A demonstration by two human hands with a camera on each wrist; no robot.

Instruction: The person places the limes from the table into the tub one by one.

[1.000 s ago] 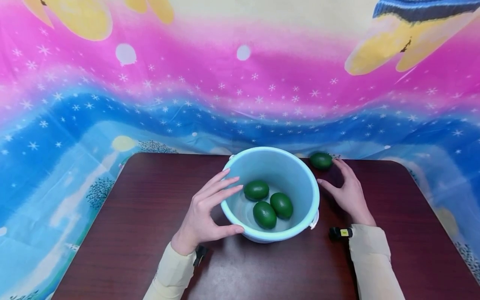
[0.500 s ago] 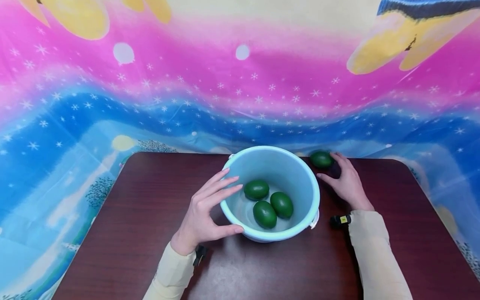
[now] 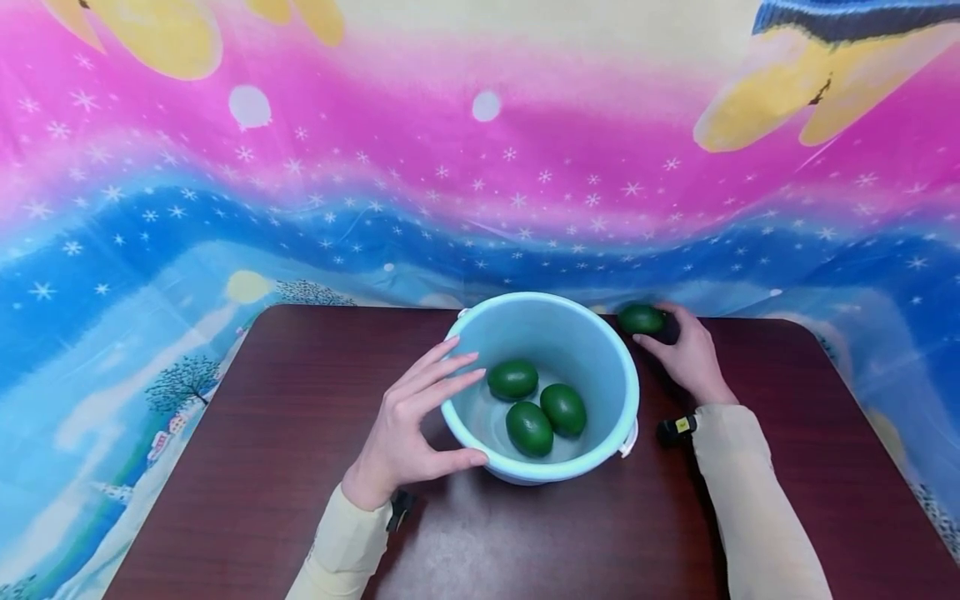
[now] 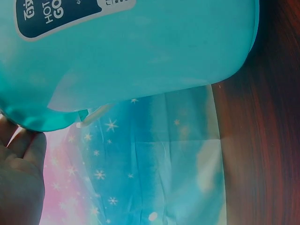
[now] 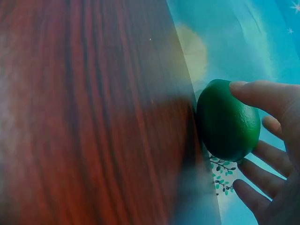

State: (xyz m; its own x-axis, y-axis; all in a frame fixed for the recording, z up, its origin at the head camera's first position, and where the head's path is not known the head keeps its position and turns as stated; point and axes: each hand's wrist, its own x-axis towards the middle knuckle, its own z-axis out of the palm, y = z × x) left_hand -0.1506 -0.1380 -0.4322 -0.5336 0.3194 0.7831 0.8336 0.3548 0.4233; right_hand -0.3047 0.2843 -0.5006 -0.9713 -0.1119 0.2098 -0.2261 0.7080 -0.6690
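A light blue bucket stands on the table, with three glossy dark green oval fruits on its bottom. My left hand rests at its left rim, fingers extended over the edge and thumb at the near side. In the left wrist view, fingertips touch the rim. Right of the bucket, at the table's far edge, lies another green oval fruit. My right hand has thumb and fingers around this fruit; the right wrist view shows the thumb on its surface and other fingers beside and behind it.
The dark reddish-brown table ends just behind the bucket. A colourful printed cloth hangs behind it. A white handle end sticks out at the bucket's right side.
My right hand has moved forward and slightly left, and its thumb and fingers have closed around the fruit at the far edge. The left hand and bucket have stayed put.
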